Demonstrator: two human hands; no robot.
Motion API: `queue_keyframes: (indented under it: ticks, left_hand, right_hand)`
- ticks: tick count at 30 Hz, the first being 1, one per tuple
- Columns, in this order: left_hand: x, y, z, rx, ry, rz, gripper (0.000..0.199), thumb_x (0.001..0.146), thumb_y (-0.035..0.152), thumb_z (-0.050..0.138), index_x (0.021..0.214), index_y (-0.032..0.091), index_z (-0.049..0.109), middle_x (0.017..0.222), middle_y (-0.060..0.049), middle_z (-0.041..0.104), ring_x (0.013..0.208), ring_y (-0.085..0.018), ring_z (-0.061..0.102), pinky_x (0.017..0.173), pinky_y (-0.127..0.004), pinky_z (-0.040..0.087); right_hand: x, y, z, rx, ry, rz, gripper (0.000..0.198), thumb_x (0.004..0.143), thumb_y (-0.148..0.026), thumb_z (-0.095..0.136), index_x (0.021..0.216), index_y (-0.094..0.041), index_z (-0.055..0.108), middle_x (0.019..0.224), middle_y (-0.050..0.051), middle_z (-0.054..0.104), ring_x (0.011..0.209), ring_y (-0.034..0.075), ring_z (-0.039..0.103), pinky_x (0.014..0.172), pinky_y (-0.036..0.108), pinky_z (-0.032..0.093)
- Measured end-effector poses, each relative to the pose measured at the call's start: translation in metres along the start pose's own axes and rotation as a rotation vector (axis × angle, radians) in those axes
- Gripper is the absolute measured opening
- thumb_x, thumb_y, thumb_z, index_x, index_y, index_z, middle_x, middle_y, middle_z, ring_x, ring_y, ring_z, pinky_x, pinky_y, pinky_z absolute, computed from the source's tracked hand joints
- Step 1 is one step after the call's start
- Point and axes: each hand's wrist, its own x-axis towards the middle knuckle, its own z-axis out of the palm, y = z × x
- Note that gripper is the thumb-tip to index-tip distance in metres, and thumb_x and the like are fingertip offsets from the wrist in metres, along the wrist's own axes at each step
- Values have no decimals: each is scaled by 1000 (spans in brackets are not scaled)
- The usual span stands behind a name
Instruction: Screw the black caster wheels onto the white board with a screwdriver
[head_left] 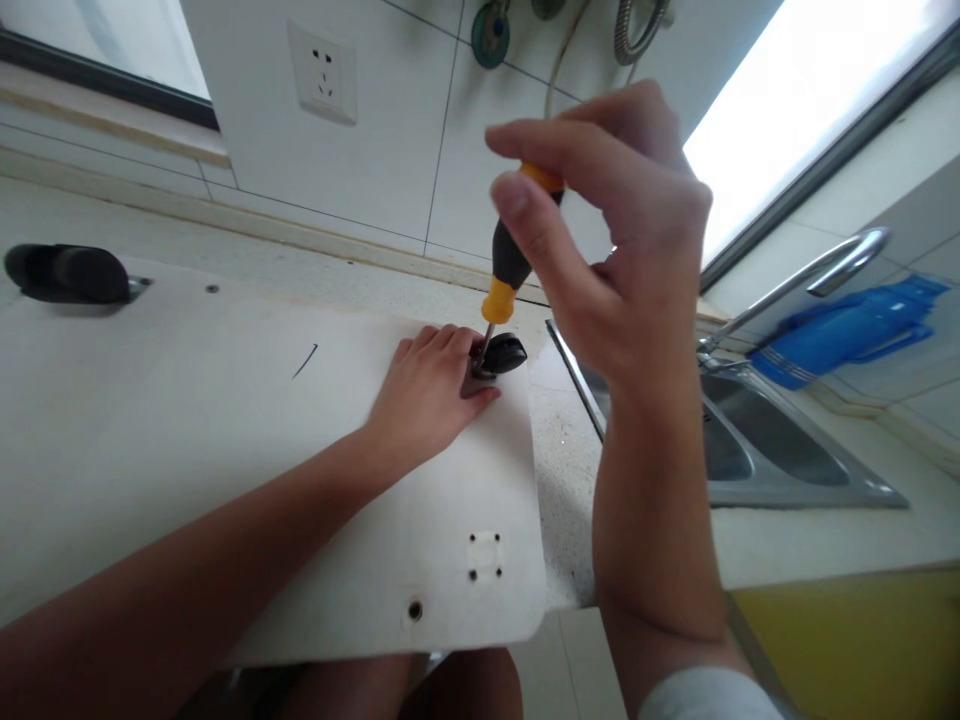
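The screwdriver has a black grip with orange bands at both ends, and the small part beneath its tip is black. The board is off-white, the bench pale and speckled. A blue cloth with white stripes lies beside the grey steel sink.

1. left hand: flat, palm down, fingers together, forearm stretched forward from lower left
2. right hand: raised, fingers curled in a fingertip pinch, thumb forward, forearm rising near-vertical from bottom right

A board lies on the counter; the sink sits right of it, a socket behind, perhaps a knob on the board's far edge.
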Motion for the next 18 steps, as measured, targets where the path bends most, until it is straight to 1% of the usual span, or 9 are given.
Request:
queue_keyframes:
  ticks: [2,3,6,8,11,12,14,16,18]
  left_hand:
    - [0,0,0,5,-5,2,37,95,33,87,125,19,69,125,-11,77,123,-37,67,101,-50,51]
    - [0,0,0,5,-7,4,37,95,33,87,125,19,69,126,-11,77,122,-37,67,101,-51,51]
    - [0,0,0,-1,1,9,38,95,32,87,126,21,69,126,-10,77,121,-36,68,101,-51,51]
    - [0,0,0,1,6,5,38,95,32,87,127,20,69,125,-10,77,122,-37,67,101,-51,51]
    - [0,0,0,10,-1,1,40,94,33,88,127,19,69,124,-11,77,122,-38,67,100,-51,51]
    - [0,0,0,9,-2,2,40,94,33,88,127,19,70,123,-12,77,122,-38,67,100,-51,51]
    - [0,0,0,1,3,9,39,94,32,87,126,19,70,123,-11,77,121,-37,68,100,-50,51]
    - [0,0,0,-8,10,13,38,94,31,87,127,20,70,123,-11,77,120,-37,68,100,-50,51]
    - [0,0,1,-7,13,11,39,94,32,87,127,20,70,123,-11,77,121,-37,67,101,-50,51]
  right_hand:
    - [0,1,-3,168,-122,35,32,113,-29,60,139,-26,79,136,5,79,124,22,75,112,43,61]
    - [1,1,-5,186,-152,53,31,113,-29,61,137,-29,79,135,3,81,121,22,76,109,41,63]
    - [2,-1,-8,1,-44,40,20,105,-40,76,113,-25,86,103,5,82,103,25,72,105,45,63]
    - [2,-1,-8,-69,-26,23,28,104,-44,77,115,-20,86,102,8,78,105,25,69,109,46,60]
    - [1,1,-11,215,-197,65,37,109,-32,68,144,-21,75,132,8,79,128,23,73,115,42,61]
    - [1,1,-12,339,-230,86,38,108,-27,68,146,-24,74,135,5,79,130,22,74,114,40,63]
    - [0,0,-14,411,-210,103,30,103,-28,76,133,-30,81,122,1,82,119,22,78,105,38,67]
    - [0,-3,-15,180,-129,120,18,100,-36,82,116,-31,85,104,3,79,104,24,74,95,40,67]
    - [1,-6,-17,-71,-103,134,22,104,-44,77,118,-30,85,106,6,76,105,26,71,99,43,64]
